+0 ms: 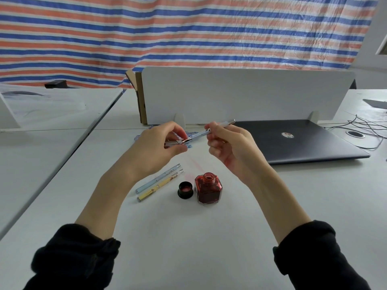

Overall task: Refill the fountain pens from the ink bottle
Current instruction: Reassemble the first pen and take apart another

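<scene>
A white fountain pen (201,133) is held in mid-air above a white table (188,237), gripped by both hands of a person in black sleeves. The right hand (228,147) is closed around the pen's barrel, whose metal end juts out past the knuckles toward a closed dark laptop (297,141). The left hand (161,147) is pinched shut, thumb and fingers together, on a slim white piece (173,143) at the pen's nib end; whether that piece is joined to the pen or just apart from it cannot be told.

Below the hands, an open bottle of red ink (208,189) is seen standing upright on the table, with its black cap (185,189) laid just beside it on the left, inside facing up. Two more pens, one pale blue (158,178) and one yellow (160,185), are laid side by side to the left of the cap, nearly touching. Faint pink smears are visible on the tabletop between bottle and hands. A white divider panel (247,95) is set behind the laptop, backed by a red, white and blue striped sheet (188,32).
</scene>
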A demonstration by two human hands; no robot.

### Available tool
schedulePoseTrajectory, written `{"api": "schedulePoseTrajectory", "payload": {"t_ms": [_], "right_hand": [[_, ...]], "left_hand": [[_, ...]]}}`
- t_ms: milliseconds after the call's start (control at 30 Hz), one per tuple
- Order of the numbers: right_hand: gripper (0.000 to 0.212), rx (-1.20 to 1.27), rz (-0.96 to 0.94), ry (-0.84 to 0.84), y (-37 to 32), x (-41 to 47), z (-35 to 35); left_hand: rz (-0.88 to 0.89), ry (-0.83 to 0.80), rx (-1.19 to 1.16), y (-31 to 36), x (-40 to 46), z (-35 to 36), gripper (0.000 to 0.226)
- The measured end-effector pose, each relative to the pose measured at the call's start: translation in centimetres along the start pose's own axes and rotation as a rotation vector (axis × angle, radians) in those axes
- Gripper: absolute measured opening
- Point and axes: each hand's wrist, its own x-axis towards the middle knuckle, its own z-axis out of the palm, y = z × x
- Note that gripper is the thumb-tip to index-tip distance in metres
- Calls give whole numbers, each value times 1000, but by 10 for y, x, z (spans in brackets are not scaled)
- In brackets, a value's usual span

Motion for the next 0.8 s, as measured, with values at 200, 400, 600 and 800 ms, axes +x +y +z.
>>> {"api": "schedulePoseTrajectory", "payload": {"t_ms": [200,400,600,800], "right_hand": [[10,-101,-75,-26,3,-2,5],[8,-123,-123,-30,2,-5,6],[8,-97,-104,-29,6,-3,9],[8,-40,-136,24,10,0,13]], "left_hand": [[23,51,-77,7,-1,-2,20],[82,147,-109,10,0,4,19],[127,238,-40,7,2,6,13],[72,212,-102,6,6,15,20]]}}
